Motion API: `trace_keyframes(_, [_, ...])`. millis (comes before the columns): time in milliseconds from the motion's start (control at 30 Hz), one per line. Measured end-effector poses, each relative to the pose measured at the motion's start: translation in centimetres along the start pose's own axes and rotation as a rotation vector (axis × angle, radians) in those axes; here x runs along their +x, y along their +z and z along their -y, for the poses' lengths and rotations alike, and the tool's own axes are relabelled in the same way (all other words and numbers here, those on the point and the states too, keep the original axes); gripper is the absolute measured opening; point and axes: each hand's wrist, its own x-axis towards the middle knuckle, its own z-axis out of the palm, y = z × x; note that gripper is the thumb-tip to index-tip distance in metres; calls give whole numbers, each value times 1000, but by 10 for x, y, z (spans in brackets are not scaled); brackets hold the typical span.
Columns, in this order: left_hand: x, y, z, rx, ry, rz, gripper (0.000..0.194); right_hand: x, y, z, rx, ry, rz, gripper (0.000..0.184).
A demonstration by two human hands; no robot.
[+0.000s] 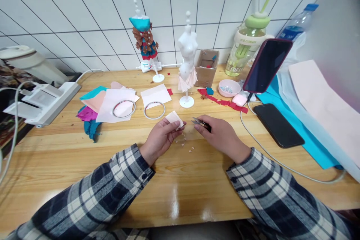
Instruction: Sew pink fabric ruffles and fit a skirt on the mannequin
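My left hand [161,136] pinches a small pale pink paper piece [174,119] with a zigzag edge, just above the wooden table [180,191]. My right hand [220,135] is closed on small scissors [198,122] whose blades point left toward the paper, a short gap away. Tiny pink paper scraps [184,144] lie on the table below and between the hands. Behind them stands a white mannequin [187,60] wearing a pink pleated skirt.
A second mannequin [143,37] in teal and brown stands at the back. Coloured paper sheets [107,103], two tape rings [154,109], a cardboard box [207,67], a pink dish [229,87], a propped phone [267,65], a flat phone [278,124] with cable, bottles and a lamp [33,82] surround the work area.
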Motion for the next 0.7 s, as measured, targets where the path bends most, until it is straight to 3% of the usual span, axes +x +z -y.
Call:
trace_keyframes(200, [1, -5, -4, -108, -4, -43, 12, 4, 6, -12, -252, -64, -80, 24])
trace_keyframes(333, [5, -10, -10, -159, 142, -149, 13, 0, 12, -4, -219, -197, -176, 33])
trace_keyframes(400, [9, -12, -13, -182, 224, -211, 14, -2, 19, 6, -181, -375, -116, 38])
trace_keyframes(500, [14, -15, -16, -204, 238, -232, 14, -3, 34, 19, -157, -593, 17, 41])
trace_keyframes(700, [14, -16, -14, -166, 208, -197, 19, -8, 42, 19, -147, -679, 117, 41])
